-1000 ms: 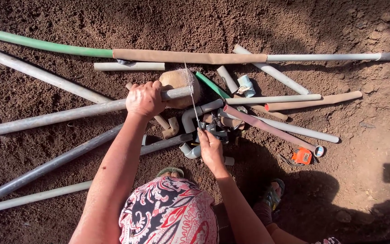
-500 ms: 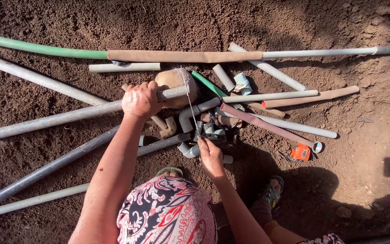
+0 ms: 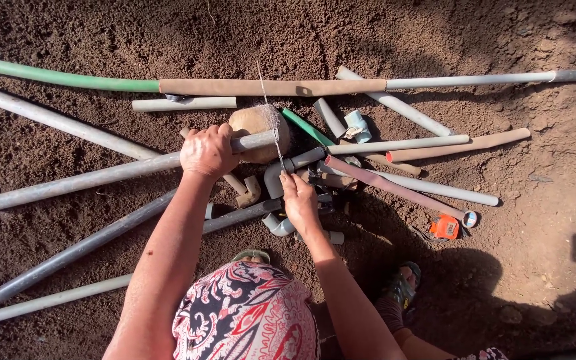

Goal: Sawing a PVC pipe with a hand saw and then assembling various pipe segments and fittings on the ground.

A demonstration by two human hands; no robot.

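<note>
My left hand (image 3: 208, 151) grips a long grey pipe (image 3: 88, 179) near its right end, which rests on a tan stone (image 3: 255, 123). A thin string (image 3: 271, 127) runs across the pipe's end, from above the stone down to my right hand (image 3: 299, 200), whose fingers pinch it. Just by my right hand lie a grey elbow fitting (image 3: 276, 177) and a curved pipe piece (image 3: 278, 227).
Several pipes lie scattered on bare brown soil: a long green-and-tan one (image 3: 268, 87) across the top, grey ones at left (image 3: 75, 250), a reddish one (image 3: 395, 188) at right. An orange tape measure (image 3: 444, 227) sits right. My sandalled foot (image 3: 401, 287) is below.
My right hand has shifted slightly along the string near the pipe end. My left hand keeps the same hold on the pipe. The view has drifted a little.
</note>
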